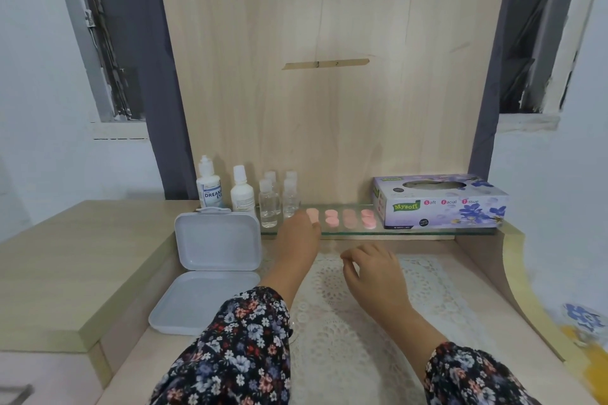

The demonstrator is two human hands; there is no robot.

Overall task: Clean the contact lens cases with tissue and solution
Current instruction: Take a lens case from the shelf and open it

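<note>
Floral sleeves [237, 348] fill the near edge, both arms reaching over a white lace mat [355, 312] on the counter [493, 312]. On the glass shelf [408, 232] at the back stand four pink contact lens cases [350, 219] in a row. The left hand [301, 233] reaches to the leftmost case, its fingers [314, 223] touching it; whether they grip it I cannot tell. The right hand [373, 268] hovers over the mat just below the shelf, fingers loosely curled and holding nothing. Right of the cases sits a purple tissue box [441, 204]. Left of them stand small clear bottles [269, 207] and two white solution bottles [241, 191]. An open white plastic box [214, 270] rests on the counter at the left, lid raised.
</note>
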